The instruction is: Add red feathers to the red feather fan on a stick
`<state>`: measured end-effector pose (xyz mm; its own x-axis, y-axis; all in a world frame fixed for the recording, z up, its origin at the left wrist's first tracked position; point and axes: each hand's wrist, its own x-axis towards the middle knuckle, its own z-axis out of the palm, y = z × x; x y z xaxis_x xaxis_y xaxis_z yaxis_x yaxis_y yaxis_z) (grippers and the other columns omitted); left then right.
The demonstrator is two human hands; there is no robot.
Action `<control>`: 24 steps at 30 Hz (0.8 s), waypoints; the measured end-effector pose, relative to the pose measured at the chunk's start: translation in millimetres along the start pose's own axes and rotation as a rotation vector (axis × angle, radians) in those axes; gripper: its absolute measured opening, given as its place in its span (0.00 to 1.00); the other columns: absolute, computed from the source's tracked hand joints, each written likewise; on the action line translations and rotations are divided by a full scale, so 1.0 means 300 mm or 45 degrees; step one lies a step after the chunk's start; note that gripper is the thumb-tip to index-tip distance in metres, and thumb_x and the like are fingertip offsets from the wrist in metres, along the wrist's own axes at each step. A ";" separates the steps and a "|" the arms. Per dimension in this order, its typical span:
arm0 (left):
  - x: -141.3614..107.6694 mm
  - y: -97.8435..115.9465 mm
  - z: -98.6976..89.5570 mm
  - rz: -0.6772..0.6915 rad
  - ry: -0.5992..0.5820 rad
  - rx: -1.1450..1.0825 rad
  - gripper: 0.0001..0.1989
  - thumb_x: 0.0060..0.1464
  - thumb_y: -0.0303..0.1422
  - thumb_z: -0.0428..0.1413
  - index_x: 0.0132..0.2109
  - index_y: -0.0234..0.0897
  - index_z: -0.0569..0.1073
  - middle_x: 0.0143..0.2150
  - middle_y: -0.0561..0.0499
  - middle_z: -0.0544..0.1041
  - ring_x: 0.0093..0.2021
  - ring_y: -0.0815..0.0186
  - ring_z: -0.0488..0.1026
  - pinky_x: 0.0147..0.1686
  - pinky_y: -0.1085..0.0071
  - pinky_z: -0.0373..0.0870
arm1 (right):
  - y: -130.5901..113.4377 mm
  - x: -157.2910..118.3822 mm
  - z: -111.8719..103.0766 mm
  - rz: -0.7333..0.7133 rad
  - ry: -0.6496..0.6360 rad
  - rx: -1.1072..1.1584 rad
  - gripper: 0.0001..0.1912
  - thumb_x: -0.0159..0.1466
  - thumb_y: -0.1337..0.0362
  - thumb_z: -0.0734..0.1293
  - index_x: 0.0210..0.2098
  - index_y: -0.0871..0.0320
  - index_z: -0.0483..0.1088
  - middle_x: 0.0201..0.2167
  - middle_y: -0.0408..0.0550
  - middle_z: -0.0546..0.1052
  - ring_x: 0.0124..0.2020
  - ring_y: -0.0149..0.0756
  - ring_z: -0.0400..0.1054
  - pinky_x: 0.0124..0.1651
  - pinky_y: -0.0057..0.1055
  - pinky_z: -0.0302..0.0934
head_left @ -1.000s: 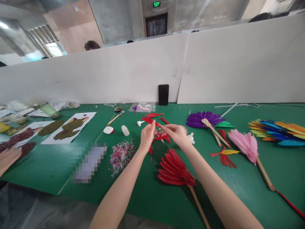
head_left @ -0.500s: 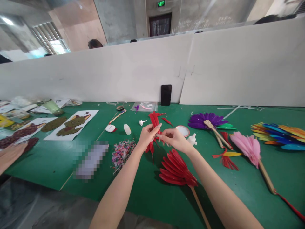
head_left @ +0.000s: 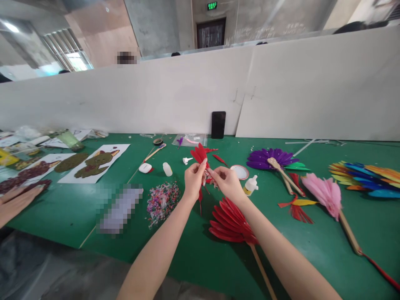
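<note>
Left hand and right hand raised over green table, fingers of both pinched on red feathers, just beyond red feather fan.

— Where can we pass around our left hand and right hand?

— Bare green table lies between our forearms and left of them. The red feather fan lies under the right wrist.

— And ahead?

— The glue bottle and round lid crowd the right; the confetti pile sits left.
</note>
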<state>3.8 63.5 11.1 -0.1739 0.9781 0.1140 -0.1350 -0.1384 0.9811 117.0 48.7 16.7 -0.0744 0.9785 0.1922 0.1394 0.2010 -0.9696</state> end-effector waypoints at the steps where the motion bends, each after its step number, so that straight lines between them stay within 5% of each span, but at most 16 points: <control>1: -0.003 0.002 0.001 0.013 0.023 0.007 0.23 0.46 0.46 0.58 0.19 0.36 0.59 0.11 0.60 0.59 0.11 0.78 0.54 0.14 0.76 0.51 | 0.003 -0.001 0.003 -0.009 0.017 -0.010 0.21 0.57 0.46 0.64 0.22 0.58 0.65 0.14 0.42 0.69 0.15 0.29 0.62 0.19 0.26 0.56; 4: -0.006 0.007 0.001 0.036 0.067 0.005 0.22 0.46 0.46 0.58 0.19 0.36 0.59 0.11 0.60 0.59 0.11 0.78 0.54 0.13 0.77 0.51 | 0.001 -0.001 0.000 0.014 0.022 0.012 0.21 0.56 0.45 0.64 0.22 0.58 0.65 0.15 0.43 0.70 0.15 0.29 0.62 0.19 0.26 0.56; 7: -0.002 0.011 -0.006 0.000 -0.014 -0.029 0.22 0.46 0.46 0.58 0.20 0.36 0.58 0.12 0.61 0.58 0.11 0.78 0.53 0.13 0.77 0.49 | -0.013 0.005 -0.030 0.073 -0.198 0.071 0.23 0.55 0.43 0.64 0.22 0.58 0.65 0.16 0.43 0.72 0.16 0.29 0.64 0.20 0.25 0.58; 9: 0.001 0.014 -0.014 -0.054 -0.166 -0.026 0.21 0.45 0.46 0.58 0.20 0.37 0.59 0.12 0.61 0.57 0.11 0.78 0.52 0.12 0.77 0.47 | -0.025 0.012 -0.056 0.073 -0.292 0.061 0.26 0.56 0.41 0.61 0.21 0.59 0.65 0.14 0.42 0.70 0.15 0.28 0.64 0.21 0.25 0.59; 16: -0.015 0.029 -0.032 -0.169 -0.793 0.061 0.16 0.45 0.41 0.60 0.24 0.35 0.64 0.15 0.60 0.59 0.14 0.79 0.52 0.15 0.77 0.46 | -0.069 0.011 -0.087 0.041 -0.178 -0.083 0.30 0.58 0.40 0.58 0.12 0.56 0.56 0.06 0.38 0.59 0.09 0.24 0.52 0.14 0.24 0.47; 21: -0.025 0.040 -0.022 -0.215 -0.820 0.111 0.16 0.45 0.43 0.60 0.33 0.33 0.71 0.19 0.59 0.61 0.17 0.78 0.52 0.17 0.77 0.45 | -0.075 0.002 -0.082 0.056 -0.216 -0.067 0.29 0.58 0.41 0.59 0.13 0.56 0.57 0.07 0.38 0.58 0.09 0.24 0.51 0.13 0.24 0.45; 24: -0.029 0.048 -0.020 -0.205 -0.853 0.184 0.17 0.45 0.45 0.59 0.31 0.33 0.72 0.19 0.57 0.63 0.17 0.78 0.53 0.16 0.76 0.45 | -0.066 0.003 -0.084 0.102 -0.285 -0.086 0.30 0.58 0.39 0.57 0.12 0.56 0.57 0.07 0.39 0.60 0.09 0.24 0.53 0.13 0.24 0.48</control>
<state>-2.6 52.1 23.1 0.4821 0.8761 -0.0081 0.0302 -0.0074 0.9995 139.1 46.8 40.0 -0.2767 0.9584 0.0697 0.2186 0.1334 -0.9667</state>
